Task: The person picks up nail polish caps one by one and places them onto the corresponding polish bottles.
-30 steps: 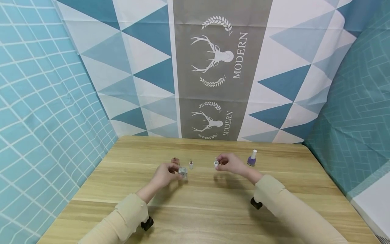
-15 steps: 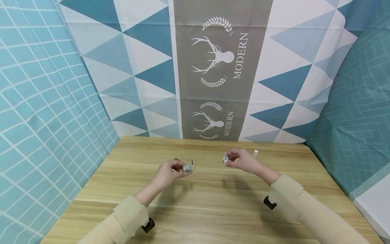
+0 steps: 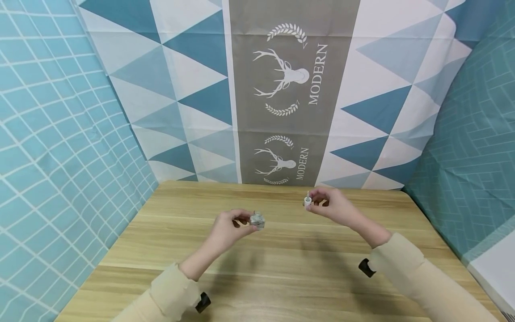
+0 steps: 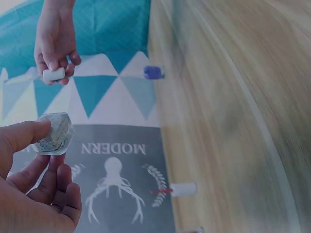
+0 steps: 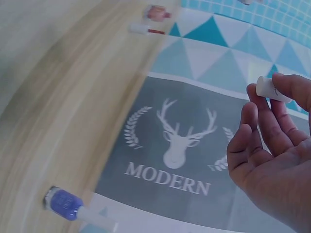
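My left hand pinches a clear nail polish bottle with silvery glitter inside, its cap off, between thumb and fingers above the table. Over to the right and a little farther back, my right hand holds a white nail polish cap by its side, the brush pointing up in the head view. Bottle and cap are well apart. On the table, another white brush cap stands with its reddish brush upward, beside a reddish nail polish bottle. Both are hidden behind my left hand in the head view.
A purple nail polish bottle with a white cap stands on the wooden table, hidden by my right hand in the head view. Patterned cloth hangs behind the table's back edge. Blue-green cloths hang at both sides.
My right hand has moved right, back and up with the white cap. My left hand has carried the glitter bottle slightly right and up, covering the standing brush cap in the head view.
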A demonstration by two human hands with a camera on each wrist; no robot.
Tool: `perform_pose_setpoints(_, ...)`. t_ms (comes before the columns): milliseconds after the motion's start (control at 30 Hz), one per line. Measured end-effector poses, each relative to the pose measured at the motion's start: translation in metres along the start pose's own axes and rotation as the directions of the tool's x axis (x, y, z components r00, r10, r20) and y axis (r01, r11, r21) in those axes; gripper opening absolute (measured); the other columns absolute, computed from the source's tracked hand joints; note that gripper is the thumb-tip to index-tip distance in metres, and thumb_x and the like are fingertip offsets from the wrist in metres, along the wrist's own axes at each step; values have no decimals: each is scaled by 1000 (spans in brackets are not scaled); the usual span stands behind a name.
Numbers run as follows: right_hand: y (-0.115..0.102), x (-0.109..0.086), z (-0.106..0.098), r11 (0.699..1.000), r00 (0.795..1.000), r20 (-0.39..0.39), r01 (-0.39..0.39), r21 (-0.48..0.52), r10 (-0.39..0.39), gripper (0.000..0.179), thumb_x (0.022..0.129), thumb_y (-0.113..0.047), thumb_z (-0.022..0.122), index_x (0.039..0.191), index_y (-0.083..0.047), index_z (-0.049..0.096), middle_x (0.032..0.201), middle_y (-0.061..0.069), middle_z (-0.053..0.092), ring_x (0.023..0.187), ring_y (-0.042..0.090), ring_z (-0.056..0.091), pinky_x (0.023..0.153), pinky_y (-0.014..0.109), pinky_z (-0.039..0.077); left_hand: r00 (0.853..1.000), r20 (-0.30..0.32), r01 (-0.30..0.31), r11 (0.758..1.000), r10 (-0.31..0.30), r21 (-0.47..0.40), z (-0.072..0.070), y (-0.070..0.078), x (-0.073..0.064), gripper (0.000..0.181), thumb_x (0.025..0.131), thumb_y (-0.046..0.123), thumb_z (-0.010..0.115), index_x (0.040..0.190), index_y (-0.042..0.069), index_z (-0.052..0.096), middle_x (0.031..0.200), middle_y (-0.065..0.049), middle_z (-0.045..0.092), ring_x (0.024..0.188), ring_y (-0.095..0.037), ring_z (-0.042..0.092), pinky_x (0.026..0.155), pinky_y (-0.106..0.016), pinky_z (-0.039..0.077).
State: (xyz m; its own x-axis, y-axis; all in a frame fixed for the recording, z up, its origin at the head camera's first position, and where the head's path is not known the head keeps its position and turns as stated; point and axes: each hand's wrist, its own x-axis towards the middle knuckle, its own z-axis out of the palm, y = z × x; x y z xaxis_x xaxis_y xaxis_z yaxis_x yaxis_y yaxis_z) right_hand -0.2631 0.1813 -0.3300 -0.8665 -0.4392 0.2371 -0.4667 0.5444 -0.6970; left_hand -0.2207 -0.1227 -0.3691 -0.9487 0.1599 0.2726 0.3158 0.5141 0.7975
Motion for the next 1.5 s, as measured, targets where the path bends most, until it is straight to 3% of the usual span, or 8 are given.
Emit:
perform_pose_setpoints(200,-13,-9,-12,998,999,-21,-42,44,43,28,86,-20,69,108,-4,61,94,10,65,65,18,55,48,27,46,999,-5,-50,998,49,-43,4,15,-3,26,74,15,80,98,13,72,87,3,69,82,-13,60,70,-26,48)
perform_pose_setpoints(433,-25,-19,-21,1000,995,-95,-26,4,26,29,86,-23,69,108,-5,62,94,7,65,81,19,58,66,25,49,997,-25,-77,990,75,-114,9,31,-7,25,72,11,81,95,10,73,84,1,68,81,-16,59,71,-28,49)
perform_pose_setpoints(633,-31,-25,-26,1000,992,-121,-17,-7,16,27,86,-23,69,107,-8,63,90,5,64,79,21,57,64,28,48,997,-33,-81,982,77,-171,16,39,-10,26,72,12,81,96,11,73,84,0,67,82,-17,59,72,-28,48)
perform_pose_setpoints(900,-36,-30,-26,999,988,-153,-24,-22,20,28,86,-26,69,109,-11,63,90,4,62,79,22,54,66,29,48,997,-23,-81,961,78,-265,29,40,-11,27,72,12,81,96,8,72,85,-3,67,82,-19,58,75,-33,49)
perform_pose_setpoints(1200,-39,-36,-20,1000,988,-151,-5,29,9,27,85,-23,70,108,-9,63,84,7,59,71,21,53,55,27,49,997,-14,-78,961,77,-264,45,35,-8,28,72,13,81,98,8,72,87,-4,68,86,-24,59,74,-32,49)
perform_pose_setpoints(1500,-34,-40,-10,999,982,-189,31,13,-28,27,83,-19,73,103,-10,58,85,4,58,70,17,52,56,23,44,995,-9,-94,957,95,-276,59,30,-7,29,72,14,80,99,7,71,88,-5,69,86,-26,59,72,-30,49)
